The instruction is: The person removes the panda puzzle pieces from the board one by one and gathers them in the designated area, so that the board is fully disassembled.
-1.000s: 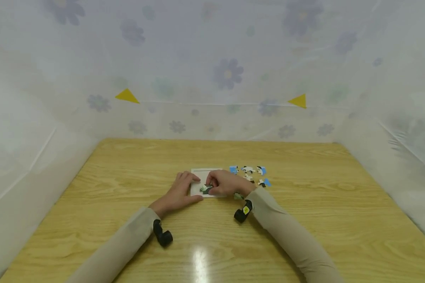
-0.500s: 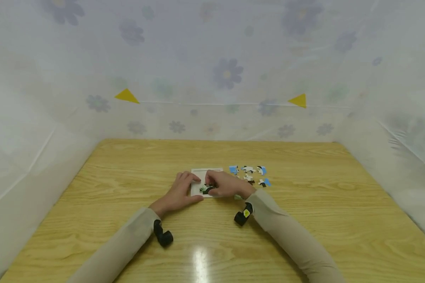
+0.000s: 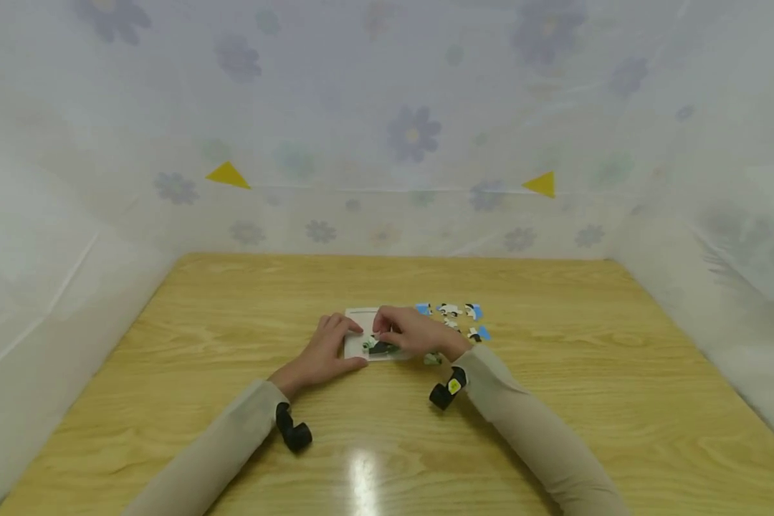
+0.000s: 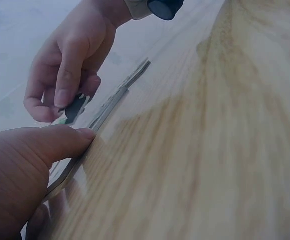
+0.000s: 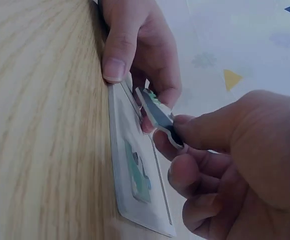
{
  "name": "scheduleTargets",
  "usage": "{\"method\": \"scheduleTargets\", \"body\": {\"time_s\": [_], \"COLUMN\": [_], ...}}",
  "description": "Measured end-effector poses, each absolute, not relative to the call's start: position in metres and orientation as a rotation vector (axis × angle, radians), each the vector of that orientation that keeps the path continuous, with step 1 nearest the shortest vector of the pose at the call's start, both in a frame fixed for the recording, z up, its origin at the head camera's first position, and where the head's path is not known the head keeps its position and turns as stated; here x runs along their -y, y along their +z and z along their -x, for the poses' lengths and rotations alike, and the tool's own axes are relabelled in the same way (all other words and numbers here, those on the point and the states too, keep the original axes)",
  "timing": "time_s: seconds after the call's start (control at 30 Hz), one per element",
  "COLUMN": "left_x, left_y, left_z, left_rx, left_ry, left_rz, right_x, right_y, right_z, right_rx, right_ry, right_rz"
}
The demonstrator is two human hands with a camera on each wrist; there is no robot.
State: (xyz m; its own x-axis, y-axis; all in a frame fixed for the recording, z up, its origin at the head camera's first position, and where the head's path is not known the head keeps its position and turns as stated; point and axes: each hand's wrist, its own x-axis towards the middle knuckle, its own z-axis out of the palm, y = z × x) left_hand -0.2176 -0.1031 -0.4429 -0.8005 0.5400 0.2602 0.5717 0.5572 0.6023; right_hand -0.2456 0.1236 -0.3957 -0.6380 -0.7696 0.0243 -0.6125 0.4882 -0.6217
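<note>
My right hand (image 3: 413, 331) pinches a black, white and green jigsaw piece (image 5: 157, 114) between thumb and fingers. The piece is tilted over a white puzzle tray (image 3: 355, 351), close to its left part. Another piece, green with dark and blue marks (image 5: 138, 172), lies in the tray near its right end. At the tray's left end rests my left hand (image 3: 322, 356). Its thumb (image 5: 117, 60) lies straight on the near edge, while the index finger reaches over the surface in the head view. The right hand covers much of the tray in the head view.
Several loose jigsaw pieces, blue, white and black (image 3: 474, 311), lie to the right of the tray. A greenish piece (image 3: 433, 358) sits under the right wrist. Wrist cameras (image 3: 297, 436) hang close over the wooden table (image 3: 264, 287). A flowered white curtain stands behind it.
The right thumb has shifted upward on the jigsaw piece, and more of its dark side shows. The left hand keeps its place on the tray. The head view has drifted slightly.
</note>
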Motion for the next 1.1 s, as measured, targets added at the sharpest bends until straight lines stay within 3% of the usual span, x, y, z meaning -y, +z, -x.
{"method": "scheduleTargets", "body": {"time_s": [0.47, 1.1], "left_x": [0.100, 0.103], "left_y": [-0.445, -0.442], "left_z": [0.216, 0.218], "left_rx": [2.766, 2.761], "left_ry": [-1.083, -1.077], "left_rz": [0.944, 0.956], "right_x": [-0.171, -0.215], "right_y": [-0.416, -0.419], "right_z": [0.232, 0.221], "right_rx": [-2.716, -2.824], "right_ry": [-1.136, -1.122], "right_rz": [0.963, 0.867]}}
